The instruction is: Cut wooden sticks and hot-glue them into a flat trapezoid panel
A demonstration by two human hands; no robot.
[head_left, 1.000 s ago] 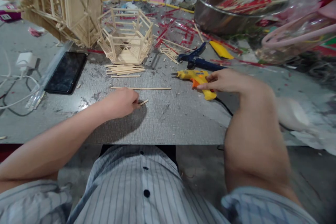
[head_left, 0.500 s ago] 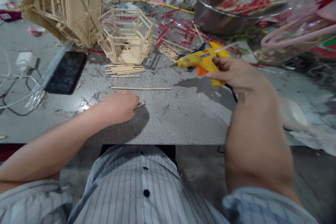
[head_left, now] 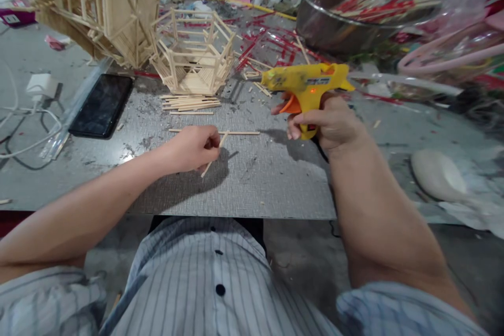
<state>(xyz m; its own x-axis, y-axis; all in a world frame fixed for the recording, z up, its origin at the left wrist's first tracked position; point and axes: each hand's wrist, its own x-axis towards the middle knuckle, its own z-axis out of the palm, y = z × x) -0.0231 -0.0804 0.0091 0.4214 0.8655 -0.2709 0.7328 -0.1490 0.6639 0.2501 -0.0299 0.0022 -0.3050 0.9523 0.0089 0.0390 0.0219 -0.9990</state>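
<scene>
My left hand (head_left: pixel 193 148) pinches a short wooden stick (head_left: pixel 209 166), held slanted just above the table. A longer wooden stick (head_left: pixel 244 133) lies flat behind that hand, partly hidden by it. In my right hand (head_left: pixel 328 121) is a yellow glue gun (head_left: pixel 305 81) with an orange trigger, its nozzle pointing left and a glue stick coming out of its back. Beyond my left hand lies a pile of short wooden sticks (head_left: pixel 191 102). Behind the pile stands a small open frame built of sticks (head_left: pixel 192 55).
A larger stick structure (head_left: pixel 114 10) stands at the back left, near a black phone (head_left: pixel 101 106) and a white charger (head_left: pixel 41 86). A metal bowl (head_left: pixel 315 21) with red and wooden sticks is at the back right. A white rounded object (head_left: pixel 437 173) lies at right.
My right hand has turned the glue gun more side-on, moving it slightly left. My left hand has moved up and right, tilting its short stick to a steeper slant.
</scene>
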